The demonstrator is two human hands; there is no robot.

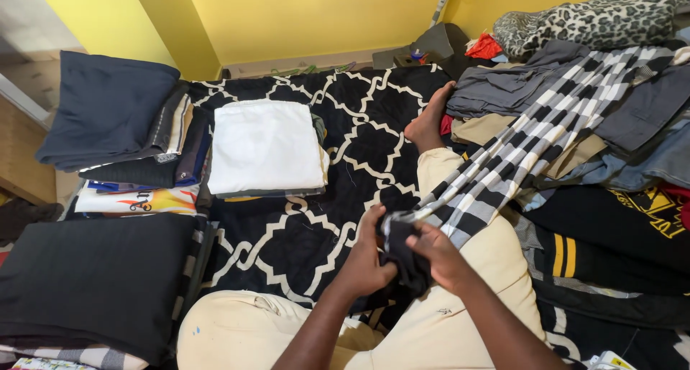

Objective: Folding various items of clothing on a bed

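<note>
Fingers of both hands [406,255] grip the striped black-and-white garment [517,154].

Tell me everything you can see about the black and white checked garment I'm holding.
The checked garment is soft woven-looking cloth in black, white and grey squares. It stretches in a long diagonal band from the unsorted clothes pile at upper right down to the lap, crossing the cream trouser leg. Its lower end is bunched dark and gripped by both hands, left hand and right hand, fingers closed around it. The far end lies draped over grey clothes.
</note>
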